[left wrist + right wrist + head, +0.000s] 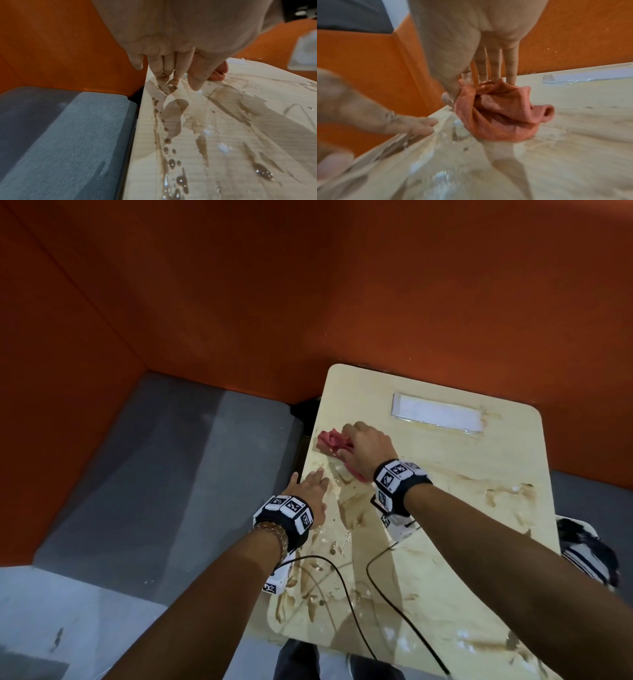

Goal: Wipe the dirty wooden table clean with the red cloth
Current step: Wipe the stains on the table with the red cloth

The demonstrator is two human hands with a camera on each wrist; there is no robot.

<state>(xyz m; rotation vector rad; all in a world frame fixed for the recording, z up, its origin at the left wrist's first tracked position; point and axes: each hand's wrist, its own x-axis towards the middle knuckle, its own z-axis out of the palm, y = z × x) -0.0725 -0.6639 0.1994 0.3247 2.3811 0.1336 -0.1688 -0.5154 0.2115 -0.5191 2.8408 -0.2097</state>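
Note:
The light wooden table is smeared with brown wet streaks and droplets. A bunched red cloth lies near the table's far left edge. My right hand grips it from above, thumb at its left side and fingers reaching down behind the folds of the cloth. My left hand rests flat at the left edge, just nearer than the cloth. Its fingers are straight, with the fingertips touching the wet surface. The left hand also shows in the right wrist view.
A white rectangular label is stuck at the table's far end. Two black cables cross the near part. A grey cushioned bench lies left of the table, and orange walls close in behind. A shoe shows at the right.

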